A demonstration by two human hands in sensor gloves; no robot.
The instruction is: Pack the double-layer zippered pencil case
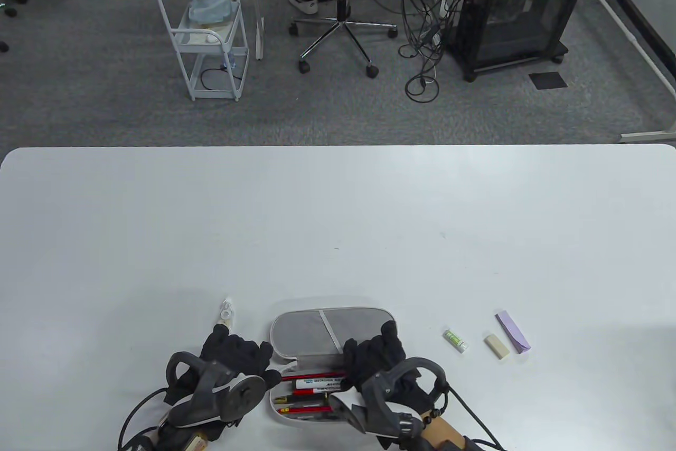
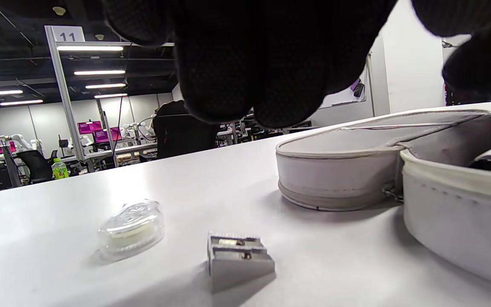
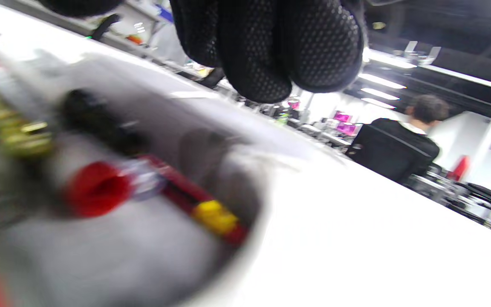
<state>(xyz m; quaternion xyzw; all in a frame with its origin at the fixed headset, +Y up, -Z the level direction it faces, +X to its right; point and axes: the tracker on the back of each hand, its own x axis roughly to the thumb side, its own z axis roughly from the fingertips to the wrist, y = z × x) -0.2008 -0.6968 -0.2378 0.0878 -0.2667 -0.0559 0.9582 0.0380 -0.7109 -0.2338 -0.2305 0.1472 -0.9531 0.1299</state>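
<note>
- The pencil case [image 1: 330, 350] lies open at the near edge of the counter [image 1: 338, 218], its long axis running left to right. The grey lid half is the far half; the near tray half holds red pens and markers [image 1: 311, 385] lying parallel to that axis.
- The left hand [image 1: 232, 353] rests just left of the case, its fingers [image 1: 219, 337] pointing far toward a small clear correction-tape dispenser [image 2: 130, 228]. In the left wrist view a metal sharpener [image 2: 239, 260] sits on the counter directly below the fingers, just beside the dispenser.
- The left fingers hold nothing visible; the spread between them cannot be told, because the glove fills the top of that view.
- The right hand [image 1: 377, 361] lies over the right end of the case, its fingers [image 3: 271, 47] hanging above the tray, bunched close, apparently gripping nothing (the view is blurred).
- Loose items to the right, well apart from the case: a small green-labelled tube [image 1: 455, 340], an eraser [image 1: 496, 345] and a lilac pad [image 1: 513, 331].
- Judgement: the sharpener and dispenser lie nearer the left hand; the three right-side items lie nearer the right hand. Each item must travel inward to the tray.
</note>
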